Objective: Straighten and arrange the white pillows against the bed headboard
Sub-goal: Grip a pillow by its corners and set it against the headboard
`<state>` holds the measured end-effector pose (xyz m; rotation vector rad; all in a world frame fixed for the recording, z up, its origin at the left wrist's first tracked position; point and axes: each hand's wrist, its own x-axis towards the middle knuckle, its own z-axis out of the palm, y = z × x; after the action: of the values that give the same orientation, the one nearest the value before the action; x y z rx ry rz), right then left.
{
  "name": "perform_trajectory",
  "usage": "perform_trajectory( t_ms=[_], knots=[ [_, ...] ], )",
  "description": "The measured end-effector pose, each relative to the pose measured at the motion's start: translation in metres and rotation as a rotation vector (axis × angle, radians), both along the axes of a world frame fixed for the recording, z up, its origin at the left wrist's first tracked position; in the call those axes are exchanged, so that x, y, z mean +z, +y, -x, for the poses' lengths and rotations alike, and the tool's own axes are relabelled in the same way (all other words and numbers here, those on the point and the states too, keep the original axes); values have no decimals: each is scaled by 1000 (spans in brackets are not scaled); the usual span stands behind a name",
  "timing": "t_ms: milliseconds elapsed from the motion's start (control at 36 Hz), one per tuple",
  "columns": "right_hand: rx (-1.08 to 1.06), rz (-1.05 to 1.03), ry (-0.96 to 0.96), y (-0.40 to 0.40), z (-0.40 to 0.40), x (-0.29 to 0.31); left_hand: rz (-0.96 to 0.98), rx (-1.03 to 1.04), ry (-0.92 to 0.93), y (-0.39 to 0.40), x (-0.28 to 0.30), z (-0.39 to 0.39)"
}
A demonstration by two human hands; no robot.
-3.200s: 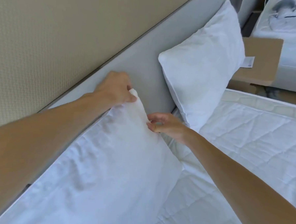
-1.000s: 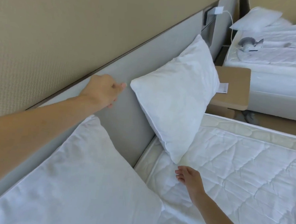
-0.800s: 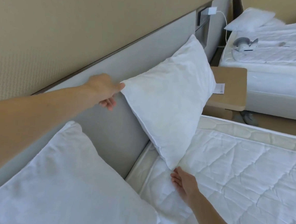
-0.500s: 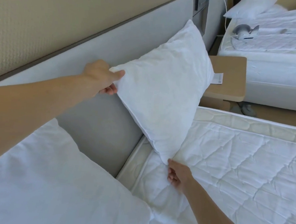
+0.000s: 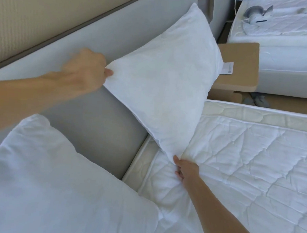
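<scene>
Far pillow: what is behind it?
The far pillow leans on the grey headboard, which shows on both sides. Whatever lies directly behind it is hidden.

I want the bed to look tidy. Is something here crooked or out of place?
Yes. The far pillow stands tilted on one corner against the headboard, held by the left hand and right hand. The near pillow leans flat.

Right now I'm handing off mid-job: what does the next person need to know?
Left hand: pinching the far pillow's upper near corner.
Right hand: gripping its lower corner on the mattress.
Far pillow: tilted on a corner against the headboard, not squared.
Near pillow: leaning on the headboard, looks placed.
Left: square and set the far pillow.
</scene>
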<state>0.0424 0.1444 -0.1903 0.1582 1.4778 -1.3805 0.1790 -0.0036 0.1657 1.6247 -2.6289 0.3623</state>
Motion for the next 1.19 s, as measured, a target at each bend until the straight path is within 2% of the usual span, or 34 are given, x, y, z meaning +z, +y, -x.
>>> perform_trajectory(
  t_ms=[83, 167, 333, 444, 556, 778, 1194],
  knots=[
    [-1, -14, 37, 1, -3, -1, 193, 21, -283, 11, 14, -1],
    [26, -27, 108, 5, -7, -2, 254, 14, -373, 19, 22, -7],
    [109, -69, 214, 18, -16, 9, 184, 36, -312, 30, 28, -25],
    [166, -115, 111, 32, -17, 11, -8, 32, -127, 39, 36, -42],
    [215, -126, 56, 47, -27, 12, -114, 76, -75, 48, 45, -58],
    [351, -214, 133, 65, -56, 23, -40, 96, -101, 67, 50, -82],
    [460, -262, 466, 98, -98, 26, -5, 161, -188, 102, 47, -127]
  ],
)
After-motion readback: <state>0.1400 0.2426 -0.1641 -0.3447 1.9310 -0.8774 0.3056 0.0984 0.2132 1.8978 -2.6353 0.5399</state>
